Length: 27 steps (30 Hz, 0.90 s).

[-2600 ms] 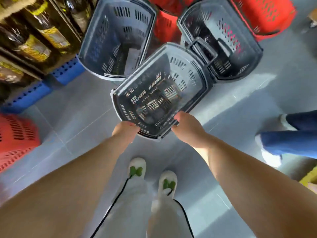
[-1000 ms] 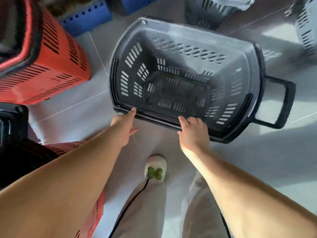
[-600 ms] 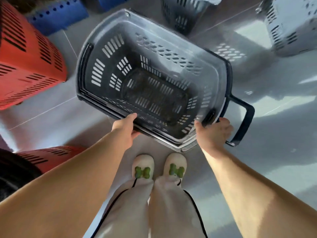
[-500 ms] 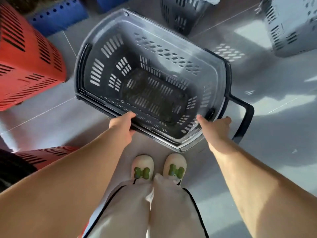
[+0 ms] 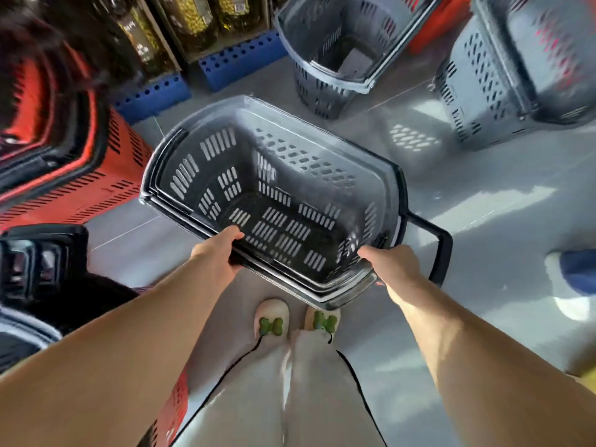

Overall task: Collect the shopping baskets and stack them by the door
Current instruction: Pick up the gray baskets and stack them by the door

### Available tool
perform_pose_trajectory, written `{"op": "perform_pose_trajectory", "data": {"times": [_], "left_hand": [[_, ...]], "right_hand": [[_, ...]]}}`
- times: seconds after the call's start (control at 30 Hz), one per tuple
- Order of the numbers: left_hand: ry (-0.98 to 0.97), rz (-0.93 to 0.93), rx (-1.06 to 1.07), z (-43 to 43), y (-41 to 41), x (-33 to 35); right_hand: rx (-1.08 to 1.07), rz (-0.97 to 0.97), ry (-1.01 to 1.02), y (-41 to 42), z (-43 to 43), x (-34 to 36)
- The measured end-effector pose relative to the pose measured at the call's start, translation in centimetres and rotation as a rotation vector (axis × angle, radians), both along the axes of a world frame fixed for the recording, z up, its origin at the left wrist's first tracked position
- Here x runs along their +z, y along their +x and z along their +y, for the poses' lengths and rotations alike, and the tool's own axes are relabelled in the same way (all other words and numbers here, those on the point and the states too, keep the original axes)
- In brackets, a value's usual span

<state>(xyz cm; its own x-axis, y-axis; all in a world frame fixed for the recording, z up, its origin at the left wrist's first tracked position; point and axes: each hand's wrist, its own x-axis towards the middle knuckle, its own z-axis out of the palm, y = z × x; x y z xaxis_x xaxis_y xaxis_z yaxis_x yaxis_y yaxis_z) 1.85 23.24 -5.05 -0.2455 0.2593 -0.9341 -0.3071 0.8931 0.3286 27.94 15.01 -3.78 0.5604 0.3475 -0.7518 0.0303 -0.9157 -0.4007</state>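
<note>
**Grey basket gripped in both hands**

Far left: red basket [image 5: 80, 175] on the floor [image 5: 483, 204], dark rim, blurred. Something black below it, can't tell what. Behind it, blue crates [image 5: 154, 91] under a shelf of bottles [image 5: 193, 21].

Centre: held basket [image 5: 283, 195], grey and empty, is tilted with its mouth toward the camera, in front of my legs and above my shoes [image 5: 272, 317]. Left hand [image 5: 219, 253] is on the near rim, fingers clamped over the edge. Right hand [image 5: 393, 266] is at the near right corner, fingers wrapped on the rim, just beside the black handle [image 5: 443, 250] sticking out to the right.

Past it: mid basket [image 5: 329, 59], grey, stands on the floor near the crates. Right basket [image 5: 516, 75], also grey, sits well apart from it; red shows through its slots, blurred.

Right edge: someone else's shoe [image 5: 571, 285] and a blue trouser leg.
</note>
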Motion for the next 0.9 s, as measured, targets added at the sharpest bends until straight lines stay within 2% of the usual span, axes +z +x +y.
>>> {"op": "perform_pose_trajectory", "data": {"times": [0.23,0.4,0.63,0.9], "left_hand": [[0.121,-0.037,0.011,-0.9,-2.4,14.7],[0.223,-0.015,0.057,0.0,-3.3,21.0],[0.308,0.021,0.15,3.0,-2.9,25.3],[0.377,0.132,0.424,5.8,1.4,28.5]], "right_hand": [[-0.012,-0.041,0.148,-1.7,-0.3,14.5],[0.072,-0.091,0.224,-2.7,1.0,20.7],[0.1,0.003,0.353,-1.5,6.2,24.0],[0.352,0.0,0.399,2.9,15.4,26.6]]}}
